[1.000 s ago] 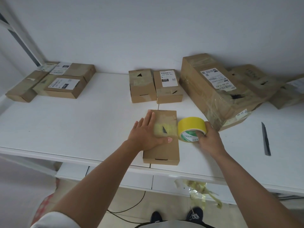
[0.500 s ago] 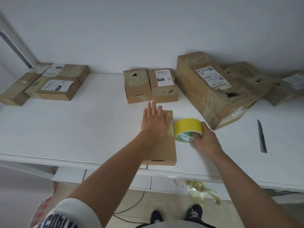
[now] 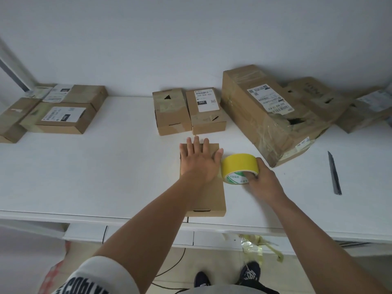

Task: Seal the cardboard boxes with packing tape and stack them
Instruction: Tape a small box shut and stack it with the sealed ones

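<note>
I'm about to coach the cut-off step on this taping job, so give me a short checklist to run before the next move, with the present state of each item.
1. Box held down: ok. The left hand lies flat on the small box.
2. Tape in hand: ok. The right hand grips the yellow tape roll.
3. Roll beside the box's right edge: ok.
4. Strip laid and smooth: cannot tell, the hand covers it.
5. Cutter within reach: ok. The dark knife lies on the table, right of the hands.
6. Free hand for cutting: not ok, both are busy.
</note>
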{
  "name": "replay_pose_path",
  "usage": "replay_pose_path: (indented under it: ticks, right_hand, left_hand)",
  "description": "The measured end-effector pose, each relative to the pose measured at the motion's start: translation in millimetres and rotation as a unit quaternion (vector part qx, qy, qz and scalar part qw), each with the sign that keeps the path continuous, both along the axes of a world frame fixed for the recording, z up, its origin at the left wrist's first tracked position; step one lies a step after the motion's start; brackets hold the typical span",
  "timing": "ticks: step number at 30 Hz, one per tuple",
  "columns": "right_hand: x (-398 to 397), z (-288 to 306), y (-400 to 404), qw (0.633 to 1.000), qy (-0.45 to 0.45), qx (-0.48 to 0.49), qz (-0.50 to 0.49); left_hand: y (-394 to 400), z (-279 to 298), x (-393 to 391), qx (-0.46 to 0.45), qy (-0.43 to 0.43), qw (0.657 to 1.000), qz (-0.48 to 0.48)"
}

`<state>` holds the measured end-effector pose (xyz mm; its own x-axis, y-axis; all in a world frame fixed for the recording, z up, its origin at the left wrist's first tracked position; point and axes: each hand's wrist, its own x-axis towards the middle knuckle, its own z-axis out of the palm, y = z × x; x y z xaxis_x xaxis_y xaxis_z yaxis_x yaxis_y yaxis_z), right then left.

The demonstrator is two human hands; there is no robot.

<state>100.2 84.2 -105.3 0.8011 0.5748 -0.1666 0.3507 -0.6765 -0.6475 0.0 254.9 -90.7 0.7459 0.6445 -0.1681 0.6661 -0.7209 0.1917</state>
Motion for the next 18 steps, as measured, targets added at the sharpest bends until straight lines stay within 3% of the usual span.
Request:
replay_pose_path:
  ticks: [4, 13, 18]
  right_hand:
    - [-1.7, 1.4, -1.3, 1.000, 0.003, 0.000, 0.002]
    - [-2.5, 7.9, -3.2, 1.000, 0.009, -0.013, 0.017]
    - [-2.4, 12.2, -7.4, 0.999, 0.001, -0.030, 0.041]
  left_hand:
    - [0.7, 0.9, 1.4, -0.035, -0.042, 0.998, 0.021]
    - [-10.5, 5.1, 1.8, 0.054, 0.027, 0.998, 0.012]
    - [-4.2, 4.8, -1.2, -0.032, -0.026, 0.999, 0.027]
